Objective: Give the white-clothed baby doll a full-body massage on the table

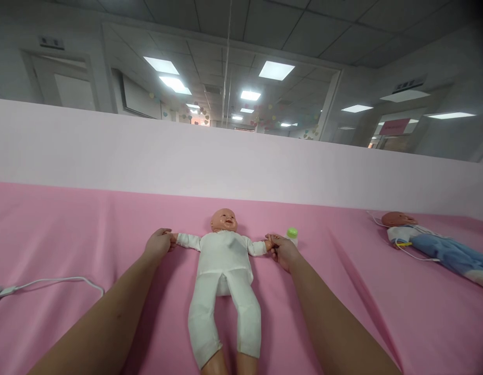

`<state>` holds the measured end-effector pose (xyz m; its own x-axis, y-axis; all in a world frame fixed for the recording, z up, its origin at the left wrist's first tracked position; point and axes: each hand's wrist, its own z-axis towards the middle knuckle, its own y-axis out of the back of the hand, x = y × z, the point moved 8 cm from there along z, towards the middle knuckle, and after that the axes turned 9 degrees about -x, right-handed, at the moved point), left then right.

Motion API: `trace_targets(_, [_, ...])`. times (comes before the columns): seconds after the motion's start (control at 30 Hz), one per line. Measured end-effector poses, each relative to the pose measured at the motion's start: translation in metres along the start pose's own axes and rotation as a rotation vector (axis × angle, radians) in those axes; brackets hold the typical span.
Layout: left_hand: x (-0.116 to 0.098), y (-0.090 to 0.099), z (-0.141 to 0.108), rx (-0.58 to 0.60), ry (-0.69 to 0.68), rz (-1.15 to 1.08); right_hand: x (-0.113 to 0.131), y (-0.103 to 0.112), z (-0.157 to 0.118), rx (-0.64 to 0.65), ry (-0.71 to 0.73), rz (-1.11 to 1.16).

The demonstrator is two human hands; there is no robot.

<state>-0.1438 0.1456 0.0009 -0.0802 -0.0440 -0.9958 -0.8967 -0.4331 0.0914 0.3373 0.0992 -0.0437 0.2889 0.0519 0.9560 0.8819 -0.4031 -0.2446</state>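
The white-clothed doll (226, 255) lies face-up on a pink sheet (70, 234); the left hand (159, 244) and right hand (284, 252) each hold it, grip narrow, by an outstretched arm's end. On its right-hand side, a green-lidded container (292, 235) stands near, a blue-clothed doll (448, 249) well apart.

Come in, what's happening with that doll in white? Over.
Left hand, right hand: holding the doll by its hands. Doll on its back, arms spread. Green-topped jar just beyond right hand; nothing seen blocking either.
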Motion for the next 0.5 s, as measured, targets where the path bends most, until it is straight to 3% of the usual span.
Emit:
trace_targets(0.2, [-0.003,0.000,-0.003,0.026,0.006,-0.012,0.001,-0.002,-0.005,0.029,-0.020,0.052])
trace_targets(0.5, [-0.014,-0.001,-0.008,0.043,-0.126,0.130,0.005,-0.006,-0.009,0.048,0.038,-0.049])
